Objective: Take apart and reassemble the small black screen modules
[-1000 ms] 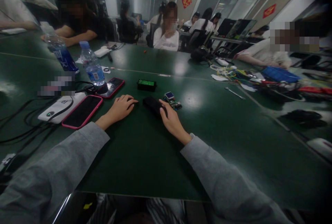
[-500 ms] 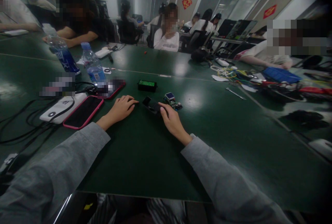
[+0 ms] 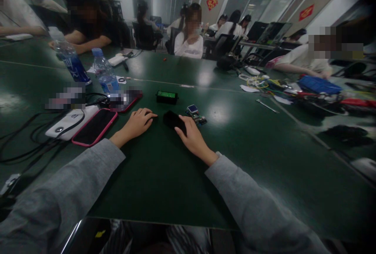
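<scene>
My right hand [image 3: 194, 136] grips a black plastic casing [image 3: 173, 122], its thumb and fingers round the right end. The casing's dark, plain side faces me, low over the table. My left hand [image 3: 138, 122] rests on the table to the left, fingers stretched out, with nothing in it. Just behind the casing lies a small circuit board [image 3: 199, 118] with a little square screen [image 3: 192, 108]. A black box [image 3: 167, 100] holding a green circuit board [image 3: 167, 94] stands farther back, between my hands.
To my left lie a phone in a pink case [image 3: 94, 127], a white power bank [image 3: 66, 122], cables and two bottles, one a clear water bottle [image 3: 104, 71]. Tangled wires and a blue pouch [image 3: 320, 84] are at the right. People sit around the green table [image 3: 164, 183].
My right hand has turned the black casing over, so its open hollow side no longer shows and a plain dark face does. My left hand has stayed in place.
</scene>
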The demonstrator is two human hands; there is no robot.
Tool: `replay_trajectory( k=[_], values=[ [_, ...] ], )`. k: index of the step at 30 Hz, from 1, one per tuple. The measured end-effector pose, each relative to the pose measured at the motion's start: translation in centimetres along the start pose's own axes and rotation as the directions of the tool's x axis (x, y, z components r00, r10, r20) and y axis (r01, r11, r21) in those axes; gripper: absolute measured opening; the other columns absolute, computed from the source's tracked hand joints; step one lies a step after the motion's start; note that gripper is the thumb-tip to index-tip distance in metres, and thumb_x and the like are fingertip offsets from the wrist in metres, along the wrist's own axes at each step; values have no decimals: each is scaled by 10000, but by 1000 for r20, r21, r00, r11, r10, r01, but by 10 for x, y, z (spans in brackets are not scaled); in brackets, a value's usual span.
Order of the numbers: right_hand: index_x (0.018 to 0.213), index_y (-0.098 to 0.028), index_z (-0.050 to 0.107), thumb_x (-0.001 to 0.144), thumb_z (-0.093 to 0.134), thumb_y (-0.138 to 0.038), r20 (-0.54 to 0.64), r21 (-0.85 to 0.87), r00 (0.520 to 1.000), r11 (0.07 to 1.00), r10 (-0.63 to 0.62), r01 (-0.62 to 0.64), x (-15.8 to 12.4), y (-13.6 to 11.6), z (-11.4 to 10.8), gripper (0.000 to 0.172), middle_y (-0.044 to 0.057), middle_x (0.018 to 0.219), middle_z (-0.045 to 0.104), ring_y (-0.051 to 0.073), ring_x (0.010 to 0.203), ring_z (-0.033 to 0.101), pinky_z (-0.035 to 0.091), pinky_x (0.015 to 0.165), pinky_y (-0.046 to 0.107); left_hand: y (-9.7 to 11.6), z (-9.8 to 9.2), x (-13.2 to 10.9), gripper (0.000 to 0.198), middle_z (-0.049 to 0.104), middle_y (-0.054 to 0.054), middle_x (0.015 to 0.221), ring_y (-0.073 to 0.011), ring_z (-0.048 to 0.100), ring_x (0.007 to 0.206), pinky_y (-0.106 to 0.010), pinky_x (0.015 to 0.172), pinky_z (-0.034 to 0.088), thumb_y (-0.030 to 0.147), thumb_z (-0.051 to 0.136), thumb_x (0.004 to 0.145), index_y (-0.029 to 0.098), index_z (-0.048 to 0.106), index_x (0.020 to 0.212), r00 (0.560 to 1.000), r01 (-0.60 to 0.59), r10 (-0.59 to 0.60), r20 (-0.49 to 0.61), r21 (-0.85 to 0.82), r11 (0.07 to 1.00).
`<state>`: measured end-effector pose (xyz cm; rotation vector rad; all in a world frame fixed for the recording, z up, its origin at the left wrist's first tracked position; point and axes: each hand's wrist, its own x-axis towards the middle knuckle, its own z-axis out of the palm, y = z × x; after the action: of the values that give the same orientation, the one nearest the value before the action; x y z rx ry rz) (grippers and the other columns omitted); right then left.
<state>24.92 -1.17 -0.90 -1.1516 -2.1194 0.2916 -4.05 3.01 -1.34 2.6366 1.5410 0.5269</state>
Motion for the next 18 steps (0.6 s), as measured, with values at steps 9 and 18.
replay_trajectory(
  k=[9,18],
  values=[
    [1561,-221,389,1008,539,-365,122,-9,992,999,40,-39,-18,-20,-14,590,160,1376,561,336,1220,622,566,1011,591,-2,3,1,385,588,-104,1378,-298,532,1278,-521,1054,439,339,435,1045,295,621,1380,1000,2,-2,-8,3,1000],
    [1556,-338,405,1002,525,-554,-2,-189,985,967,175,-172,-159,50,-115,607,154,1394,586,358,1240,617,520,1055,631,0,0,0,394,577,-108,1400,-308,519,1307,-541,1051,444,354,412,1058,281,610,1392,1000,6,-6,8,-23,1000]
  ],
)
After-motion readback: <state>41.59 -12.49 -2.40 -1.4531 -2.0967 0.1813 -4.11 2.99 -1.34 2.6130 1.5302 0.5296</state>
